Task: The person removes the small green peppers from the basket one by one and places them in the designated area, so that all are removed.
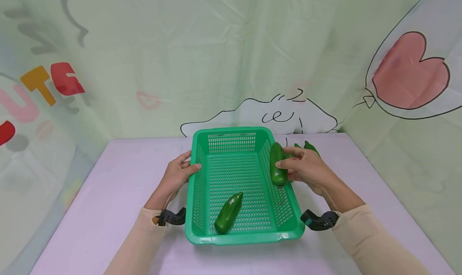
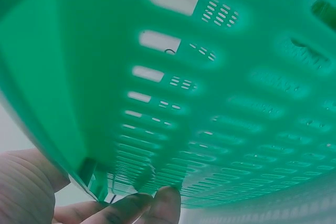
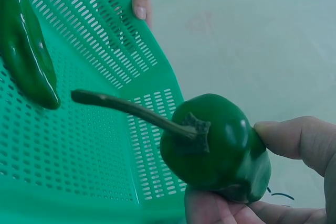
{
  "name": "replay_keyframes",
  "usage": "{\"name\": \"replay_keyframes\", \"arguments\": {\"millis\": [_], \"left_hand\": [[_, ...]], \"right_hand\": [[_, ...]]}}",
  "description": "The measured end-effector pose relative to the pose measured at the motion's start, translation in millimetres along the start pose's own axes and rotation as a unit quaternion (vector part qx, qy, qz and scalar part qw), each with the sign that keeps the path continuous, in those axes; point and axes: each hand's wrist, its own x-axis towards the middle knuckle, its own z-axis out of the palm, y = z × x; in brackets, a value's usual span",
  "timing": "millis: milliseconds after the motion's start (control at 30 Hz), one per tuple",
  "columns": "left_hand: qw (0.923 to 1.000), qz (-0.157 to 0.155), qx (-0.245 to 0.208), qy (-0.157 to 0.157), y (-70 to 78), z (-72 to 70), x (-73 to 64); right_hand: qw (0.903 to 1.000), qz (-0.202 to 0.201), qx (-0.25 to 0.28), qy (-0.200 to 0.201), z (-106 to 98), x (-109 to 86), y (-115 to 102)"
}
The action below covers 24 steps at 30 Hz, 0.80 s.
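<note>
A green plastic basket [image 1: 245, 239] with slotted walls stands tilted in the middle of the head view. My left hand [image 1: 175, 178] grips its left rim, thumb over the edge and fingers [image 2: 164, 205] underneath. Over the right wall, my right hand [image 1: 306, 166] pinches a green pepper [image 1: 278, 168] between thumb and fingers. The right wrist view shows this pepper's long curved stem [image 3: 131, 109] pointing over the basket. Inside, near the front wall, lies another green pepper [image 1: 229, 214], also seen at the left edge of the right wrist view.
More green peppers [image 1: 311, 147] lie on the table beyond my right hand, mostly hidden behind it. The pale table [image 1: 119, 187] reaches back to a printed cloth backdrop [image 1: 173, 66]. Each wrist wears a dark strap [image 1: 319, 220].
</note>
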Motion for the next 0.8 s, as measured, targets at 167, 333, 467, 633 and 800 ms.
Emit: {"name": "replay_keyframes", "arguments": {"millis": [167, 333, 467, 633, 800], "left_hand": [[1.0000, 0.000, 0.001, 0.000, 0.8, -0.1, -0.4], [1.0000, -0.001, 0.001, 0.000, 0.6, -0.2, -0.5], [1.0000, -0.003, 0.002, 0.002, 0.9, 0.1, -0.7], [1.0000, -0.002, 0.005, 0.003, 1.1, 0.4, -0.5], [1.0000, 0.001, 0.006, 0.002, 0.7, 0.4, 0.2]], "right_hand": [[0.9999, 0.003, -0.005, 0.009, -7, -4.7, 5], [0.9999, 0.004, -0.003, 0.011, -15, -9.7, 11], [0.9999, 0.001, -0.006, 0.011, -20, -12.8, 15], [0.9997, 0.010, -0.013, 0.019, -25, -16.6, 19], [0.9993, 0.019, -0.019, 0.026, -29, -18.6, 23]]}}
